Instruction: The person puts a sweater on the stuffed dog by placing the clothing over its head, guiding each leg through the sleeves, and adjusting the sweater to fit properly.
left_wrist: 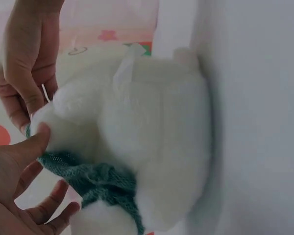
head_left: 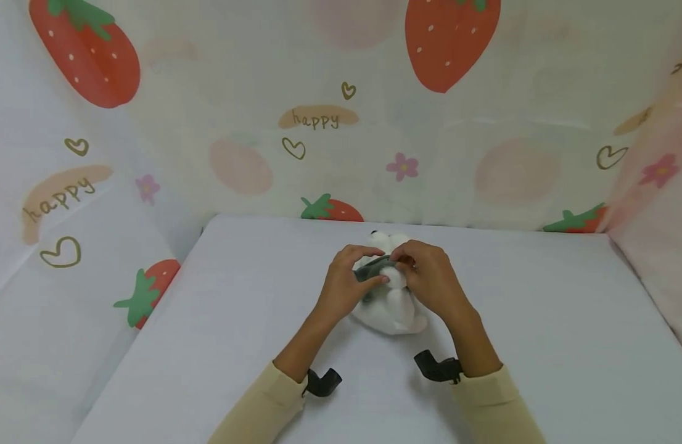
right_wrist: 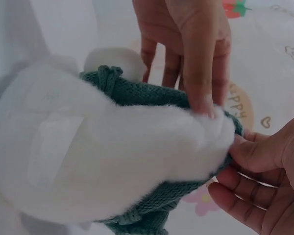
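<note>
A white plush toy [head_left: 393,311], seen upright with its back to the head camera, wears a green knitted garment [head_left: 374,267] bunched about its upper body. My left hand [head_left: 346,280] holds the toy from the left, its thumb pressed into the white fur beside the knit. In the left wrist view the garment [left_wrist: 100,181] is stretched across the toy and bunches round a limb. My right hand [head_left: 432,274] pinches the garment's edge near the top of the toy; the right wrist view shows its thumb [right_wrist: 247,152] against that edge.
The toy stands on a white table [head_left: 235,308]. Behind it hangs a pale backdrop [head_left: 252,74] printed with strawberries, hearts and flowers. Black curved mounts, one on the left wrist [head_left: 324,382] and one on the right wrist [head_left: 438,367], stick out inward over the table.
</note>
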The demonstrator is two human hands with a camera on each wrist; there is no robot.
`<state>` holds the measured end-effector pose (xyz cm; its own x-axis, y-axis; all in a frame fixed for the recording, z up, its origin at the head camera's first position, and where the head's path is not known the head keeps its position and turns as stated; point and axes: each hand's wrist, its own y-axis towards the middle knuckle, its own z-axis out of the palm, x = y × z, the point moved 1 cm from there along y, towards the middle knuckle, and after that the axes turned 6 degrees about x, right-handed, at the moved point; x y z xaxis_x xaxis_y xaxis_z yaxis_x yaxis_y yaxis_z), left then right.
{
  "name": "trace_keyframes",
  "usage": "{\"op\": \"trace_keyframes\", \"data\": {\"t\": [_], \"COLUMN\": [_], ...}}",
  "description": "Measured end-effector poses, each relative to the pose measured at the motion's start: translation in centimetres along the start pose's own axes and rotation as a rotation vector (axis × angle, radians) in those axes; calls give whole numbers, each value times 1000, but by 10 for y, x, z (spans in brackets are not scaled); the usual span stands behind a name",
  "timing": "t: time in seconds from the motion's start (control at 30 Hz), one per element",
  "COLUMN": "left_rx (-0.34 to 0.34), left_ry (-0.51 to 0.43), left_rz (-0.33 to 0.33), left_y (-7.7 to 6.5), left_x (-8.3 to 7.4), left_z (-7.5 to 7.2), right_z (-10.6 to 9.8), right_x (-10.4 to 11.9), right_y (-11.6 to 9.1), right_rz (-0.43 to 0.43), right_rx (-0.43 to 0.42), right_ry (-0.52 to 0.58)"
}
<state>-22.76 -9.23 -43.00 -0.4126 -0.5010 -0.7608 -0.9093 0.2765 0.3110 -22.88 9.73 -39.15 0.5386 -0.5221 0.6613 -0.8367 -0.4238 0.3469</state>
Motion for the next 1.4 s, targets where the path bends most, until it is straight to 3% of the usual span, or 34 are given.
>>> {"op": "trace_keyframes", "data": {"t": [0.17, 0.33, 0.47, 0.6, 0.8, 1.13, 1.4], "left_rx": [-30, -58, -60, -63, -25, 22, 11], "left_ry": [38, 84, 105, 92, 122, 281, 369], "left_rz": [13, 41, 8, 0, 61, 117, 176], "left_y": [6, 14, 15, 14, 16, 7, -1], "left_x": [-4, -6, -8, -8, -7, -11, -10], "left_z": [2, 14, 20, 17, 8, 2, -6], "right_z": [2, 2, 4, 5, 7, 26, 27], "right_x": [5, 10, 13, 12, -4, -21, -19], "right_y": [2, 1, -1, -2, 0, 3, 0], "right_rz": [-12, 5, 21, 9, 110, 149, 274], "right_rx": [-9, -42, -35, -11, -38, -39, -29], "right_ry": [2, -25, -19, 15, -119, -270, -298]}}
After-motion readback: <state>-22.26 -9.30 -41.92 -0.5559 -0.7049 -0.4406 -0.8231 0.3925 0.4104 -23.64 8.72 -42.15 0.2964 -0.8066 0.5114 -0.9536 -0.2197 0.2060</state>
